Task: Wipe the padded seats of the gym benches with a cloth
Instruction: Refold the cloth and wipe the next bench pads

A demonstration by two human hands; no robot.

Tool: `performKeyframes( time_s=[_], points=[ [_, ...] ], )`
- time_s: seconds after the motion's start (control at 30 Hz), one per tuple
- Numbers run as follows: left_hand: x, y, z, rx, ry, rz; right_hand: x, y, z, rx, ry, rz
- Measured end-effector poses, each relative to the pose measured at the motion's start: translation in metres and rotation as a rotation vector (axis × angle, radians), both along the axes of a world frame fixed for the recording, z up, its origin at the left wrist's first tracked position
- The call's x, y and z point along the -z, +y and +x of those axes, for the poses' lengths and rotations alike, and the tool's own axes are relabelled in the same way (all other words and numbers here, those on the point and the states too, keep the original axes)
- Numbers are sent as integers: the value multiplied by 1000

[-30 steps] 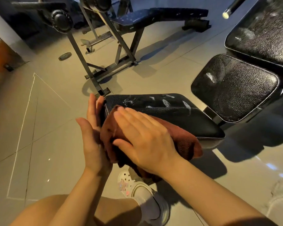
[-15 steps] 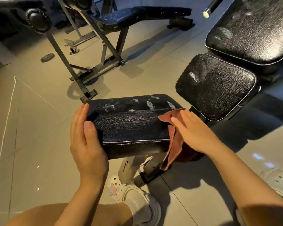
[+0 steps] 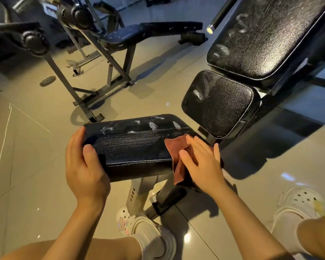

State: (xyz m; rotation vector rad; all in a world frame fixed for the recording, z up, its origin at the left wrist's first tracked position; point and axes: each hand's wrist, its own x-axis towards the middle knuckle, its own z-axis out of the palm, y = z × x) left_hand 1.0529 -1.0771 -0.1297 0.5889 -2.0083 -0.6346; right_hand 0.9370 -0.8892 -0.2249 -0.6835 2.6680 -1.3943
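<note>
left hand (image 3: 84, 166) grips seat pad (image 3: 133, 147) | right hand (image 3: 201, 162) flat on cloth (image 3: 176, 147) | tiled floor (image 3: 36, 147)

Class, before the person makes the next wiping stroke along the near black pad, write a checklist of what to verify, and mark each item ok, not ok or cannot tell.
1. Cloth lies on the near pad, at its right end: ok.
2. Right hand presses flat on the cloth: ok.
3. Left hand steadies the pad's left end: ok.
4. Pad free of pale smears: not ok, its far side shows several.
5. Seat pad behind also clean: not ok, smeared.
6. Cloth damp enough: cannot tell.
</note>
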Motion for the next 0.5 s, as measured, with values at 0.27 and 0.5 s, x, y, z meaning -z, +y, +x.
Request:
performKeyframes(
  time_s=[0.27,0.5],
  points=[
    [-5,34,5,-6,-97,-256,-20,7,38,116,-324,-618],
    [3,69,-19,-5,-116,-494,-101,56,-2,405,-332,-1217]
  ],
)
